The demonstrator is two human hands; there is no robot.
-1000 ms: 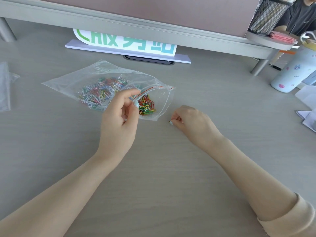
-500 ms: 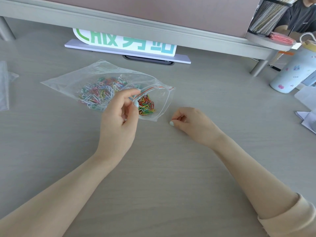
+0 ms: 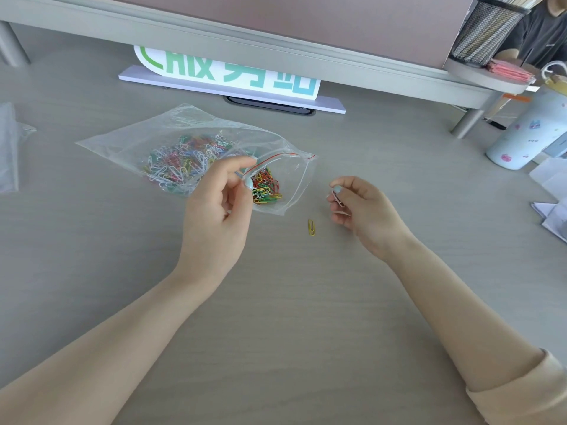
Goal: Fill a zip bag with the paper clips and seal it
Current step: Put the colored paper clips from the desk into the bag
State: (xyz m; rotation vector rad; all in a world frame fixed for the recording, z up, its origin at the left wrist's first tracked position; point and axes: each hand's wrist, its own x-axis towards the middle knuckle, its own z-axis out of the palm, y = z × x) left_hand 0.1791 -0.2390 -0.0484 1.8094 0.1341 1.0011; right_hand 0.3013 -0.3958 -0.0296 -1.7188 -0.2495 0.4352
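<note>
We see a grey desk (image 3: 276,317) with a raised grey shelf (image 3: 276,44) along its far edge, standing on round legs. Under the shelf a white sign with green and blue lettering (image 3: 227,72) sits on a white base. At the shelf's right end we see a black mesh pen holder (image 3: 484,29) and, just beside it, a pink packet (image 3: 509,73). Farther right stands a white bottle with small stickers (image 3: 527,133), with white papers (image 3: 552,197) near it. A bit of clear plastic (image 3: 9,148) lies at the left edge.
</note>
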